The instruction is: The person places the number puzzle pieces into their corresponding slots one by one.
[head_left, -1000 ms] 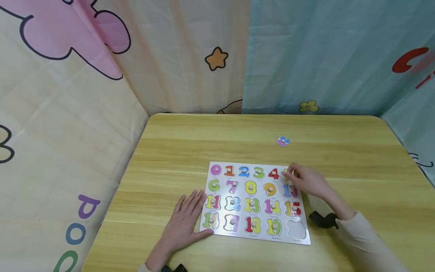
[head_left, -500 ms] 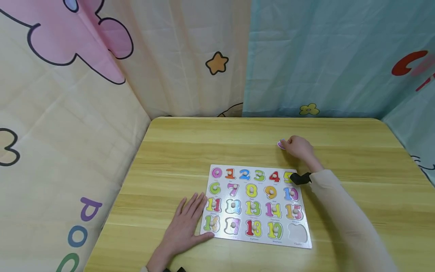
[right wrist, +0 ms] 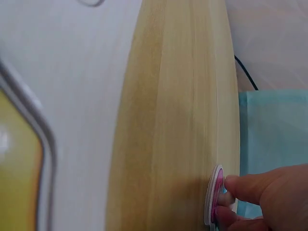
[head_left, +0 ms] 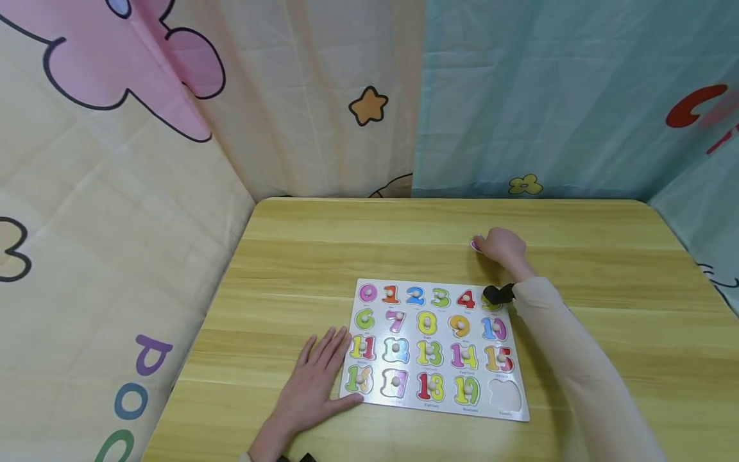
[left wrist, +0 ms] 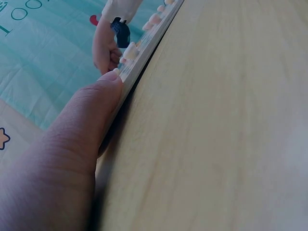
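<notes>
A white number puzzle board (head_left: 441, 410) lies on the table, with knobbed number pieces in its recesses. At its lower right corner, one recess (head_left: 505, 395) holds no piece. My left hand (head_left: 308, 385) rests spread at the board's left side, thumb (left wrist: 91, 108) on the board's edge. Beyond the far right corner, my right hand (head_left: 503, 247) pinches a small pink-and-blue puzzle piece (head_left: 476, 246), mostly hidden by the fingers in the head view. In the right wrist view, thumb and finger hold the knob of this puzzle piece (right wrist: 216, 195), which stands on edge, tilted.
The wooden table (head_left: 623, 282) extends around the board, its far edge meeting printed curtains (head_left: 537, 96). A black wrist strap (head_left: 498, 294) on the right arm hangs over the yellow five piece (head_left: 491, 306).
My right hand has moved from the board's top right corner to the loose piece behind it and taken hold of that puzzle piece. The left hand has stayed in place.
</notes>
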Demonstrator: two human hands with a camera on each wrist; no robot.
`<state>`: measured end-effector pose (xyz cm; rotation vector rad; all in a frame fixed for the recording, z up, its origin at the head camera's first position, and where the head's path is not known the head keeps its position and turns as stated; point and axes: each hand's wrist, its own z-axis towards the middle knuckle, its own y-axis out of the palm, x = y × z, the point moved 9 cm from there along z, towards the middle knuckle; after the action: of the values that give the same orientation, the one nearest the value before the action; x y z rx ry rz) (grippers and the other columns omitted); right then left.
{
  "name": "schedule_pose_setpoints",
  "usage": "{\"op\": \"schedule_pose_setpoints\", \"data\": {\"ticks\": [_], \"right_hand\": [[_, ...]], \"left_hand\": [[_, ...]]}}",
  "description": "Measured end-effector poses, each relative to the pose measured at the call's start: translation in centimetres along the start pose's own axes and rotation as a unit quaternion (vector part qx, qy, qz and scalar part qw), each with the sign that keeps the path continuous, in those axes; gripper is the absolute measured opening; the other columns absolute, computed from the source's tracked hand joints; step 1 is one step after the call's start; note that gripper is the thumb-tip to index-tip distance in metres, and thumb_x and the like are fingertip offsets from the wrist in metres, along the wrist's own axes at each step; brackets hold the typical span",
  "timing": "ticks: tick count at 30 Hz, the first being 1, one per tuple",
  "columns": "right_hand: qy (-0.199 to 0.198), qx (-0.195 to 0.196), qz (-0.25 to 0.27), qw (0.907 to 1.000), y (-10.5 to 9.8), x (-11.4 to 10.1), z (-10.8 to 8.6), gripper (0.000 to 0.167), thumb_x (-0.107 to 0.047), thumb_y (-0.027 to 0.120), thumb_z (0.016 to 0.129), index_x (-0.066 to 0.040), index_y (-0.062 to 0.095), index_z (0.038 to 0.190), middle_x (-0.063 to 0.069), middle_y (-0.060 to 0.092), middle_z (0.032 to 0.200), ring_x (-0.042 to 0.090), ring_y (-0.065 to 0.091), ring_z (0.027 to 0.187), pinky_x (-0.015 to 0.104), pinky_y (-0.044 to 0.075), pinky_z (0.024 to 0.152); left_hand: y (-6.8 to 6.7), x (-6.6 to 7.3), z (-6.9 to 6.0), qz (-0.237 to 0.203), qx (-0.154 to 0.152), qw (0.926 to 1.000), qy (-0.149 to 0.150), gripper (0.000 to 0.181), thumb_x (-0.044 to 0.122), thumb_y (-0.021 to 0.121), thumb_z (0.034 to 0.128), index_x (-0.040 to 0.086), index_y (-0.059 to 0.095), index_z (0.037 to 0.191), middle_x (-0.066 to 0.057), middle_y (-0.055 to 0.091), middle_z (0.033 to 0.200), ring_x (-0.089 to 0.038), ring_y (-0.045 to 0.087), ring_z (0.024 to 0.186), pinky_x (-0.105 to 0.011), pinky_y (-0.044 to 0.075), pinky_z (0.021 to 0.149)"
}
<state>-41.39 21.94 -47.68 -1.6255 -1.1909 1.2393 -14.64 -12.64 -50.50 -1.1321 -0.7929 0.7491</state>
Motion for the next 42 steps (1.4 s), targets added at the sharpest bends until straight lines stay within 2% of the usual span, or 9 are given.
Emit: {"op": "schedule_pose_setpoints", "data": {"ticks": [5,8,11,16,20,27,32,36,42], "right_hand": [[-0.024,0.008,0.013,0.9996,-0.3,0.1,-0.4,0.044,-0.038,0.045,0.097,-0.006,0.048,0.067,0.011,0.050,0.069,0.025,0.048,0.064,0.036,0.038,0.052],[-0.064,0.016,0.035,0.9972,-0.8,0.0,-1.2,0.040,-0.033,0.050,0.096,-0.006,0.047,0.067,0.008,0.046,0.064,0.023,0.045,0.059,0.032,0.034,0.049],[-0.119,0.022,0.051,0.9914,-1.2,-0.3,-2.6,0.033,-0.028,0.054,0.096,-0.003,0.048,0.075,0.006,0.046,0.064,0.021,0.043,0.056,0.030,0.032,0.049],[-0.220,0.001,0.054,0.9740,-1.3,-0.8,-7.0,0.024,-0.022,0.058,0.095,-0.004,0.049,0.083,0.003,0.047,0.064,0.017,0.042,0.055,0.029,0.034,0.049],[-0.268,-0.038,0.047,0.9616,-0.7,-0.9,-11.7,0.019,-0.022,0.062,0.093,-0.010,0.051,0.082,-0.003,0.046,0.062,0.012,0.041,0.052,0.026,0.034,0.046],[-0.286,-0.123,0.044,0.9493,2.2,-0.1,-18.6,0.023,-0.034,0.063,0.091,-0.018,0.049,0.082,-0.010,0.040,0.060,0.004,0.036,0.050,0.019,0.027,0.045],[-0.294,-0.144,0.053,0.9432,4.0,0.2,-22.3,0.025,-0.040,0.062,0.091,-0.021,0.048,0.081,-0.014,0.037,0.059,0.000,0.032,0.050,0.018,0.024,0.045],[-0.292,-0.143,0.044,0.9447,5.3,0.4,-24.2,0.026,-0.038,0.064,0.089,-0.022,0.047,0.079,-0.015,0.035,0.059,-0.001,0.031,0.049,0.017,0.023,0.045],[-0.280,-0.121,0.013,0.9522,6.2,0.5,-25.2,0.027,-0.033,0.067,0.087,-0.020,0.045,0.078,-0.013,0.033,0.058,0.000,0.031,0.050,0.019,0.023,0.046]], "left_hand": [[0.1,0.0,0.0,-0.005,0.002,1.0000,0.002,0.101,0.076,0.044,0.0805,0.007,0.023,0.151,-0.007,0.018,0.156,-0.027,0.014,0.142,-0.050,0.009,0.112],[0.1,0.0,0.0,-0.005,0.005,1.0000,0.003,0.101,0.076,0.044,0.0806,0.007,0.023,0.151,-0.007,0.018,0.156,-0.027,0.014,0.142,-0.050,0.010,0.112],[0.1,0.0,0.0,-0.003,0.006,1.0000,0.004,0.101,0.076,0.044,0.0806,0.007,0.024,0.151,-0.007,0.019,0.156,-0.027,0.015,0.142,-0.050,0.010,0.112],[0.2,0.0,-0.1,0.003,-0.002,1.0000,0.002,0.101,0.077,0.043,0.0806,0.007,0.022,0.151,-0.007,0.017,0.157,-0.027,0.013,0.142,-0.050,0.009,0.112],[0.1,0.0,-0.1,0.002,-0.007,1.0000,0.000,0.101,0.077,0.043,0.0809,0.007,0.021,0.151,-0.007,0.016,0.157,-0.027,0.012,0.142,-0.049,0.008,0.112],[0.1,0.0,-0.1,0.000,-0.009,1.0000,-0.001,0.101,0.077,0.043,0.0807,0.008,0.021,0.151,-0.006,0.016,0.157,-0.027,0.012,0.142,-0.049,0.008,0.112],[0.0,0.0,0.0,0.003,-0.004,1.0000,0.004,0.101,0.077,0.043,0.0808,0.007,0.022,0.151,-0.007,0.017,0.156,-0.027,0.013,0.142,-0.050,0.009,0.112],[0.1,-0.1,0.0,0.004,-0.008,1.0000,0.002,0.102,0.077,0.043,0.0808,0.007,0.021,0.151,-0.007,0.017,0.157,-0.027,0.012,0.142,-0.050,0.008,0.112],[0.2,-0.1,0.0,0.000,-0.012,0.9999,0.001,0.102,0.077,0.044,0.0805,0.007,0.020,0.151,-0.007,0.016,0.157,-0.027,0.011,0.142,-0.050,0.008,0.112]]}}
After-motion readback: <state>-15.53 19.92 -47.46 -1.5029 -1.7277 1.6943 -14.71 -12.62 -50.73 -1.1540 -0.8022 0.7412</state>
